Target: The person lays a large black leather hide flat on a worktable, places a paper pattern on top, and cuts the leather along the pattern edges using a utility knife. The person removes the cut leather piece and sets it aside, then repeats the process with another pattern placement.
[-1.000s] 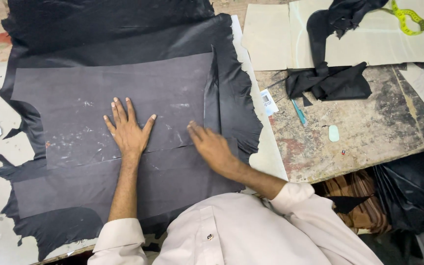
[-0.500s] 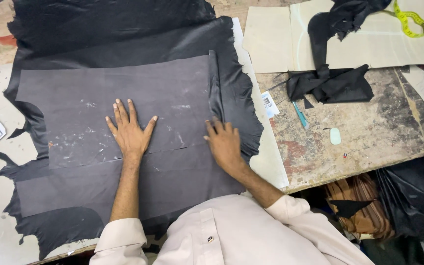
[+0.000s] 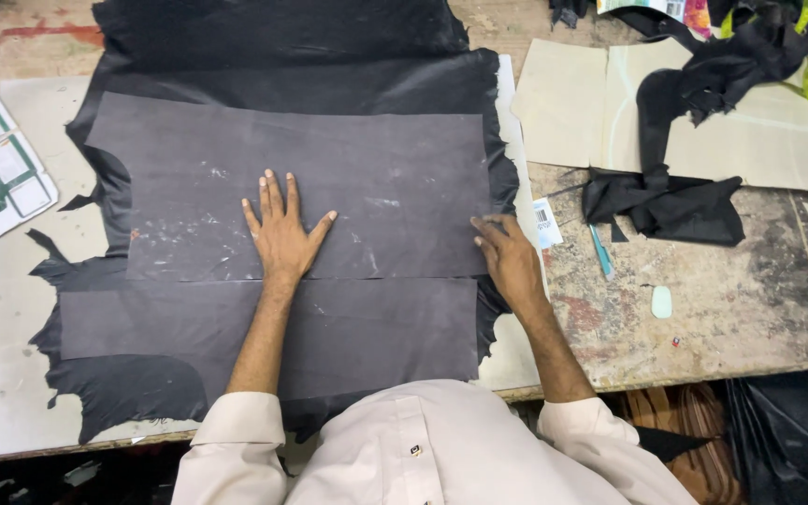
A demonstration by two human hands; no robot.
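Two grey rectangular pattern sheets [image 3: 292, 178] lie flat on the black leather hide [image 3: 282, 47], long axes running left to right across the worn workbench [image 3: 750, 309]. The left hand [image 3: 282, 234] presses the upper sheet, open, fingers spread, gripping nothing. The right hand [image 3: 507, 257] rests, fingers loosely curled, on that sheet's right edge. Black leather scraps [image 3: 666, 206], a teal pen [image 3: 600, 252] and beige card panels [image 3: 563, 103] lie to the right.

Bare bench rt of right hand [image 3: 509, 262], bar teal pen [image 3: 600, 251] & chalk [image 3: 662, 301]
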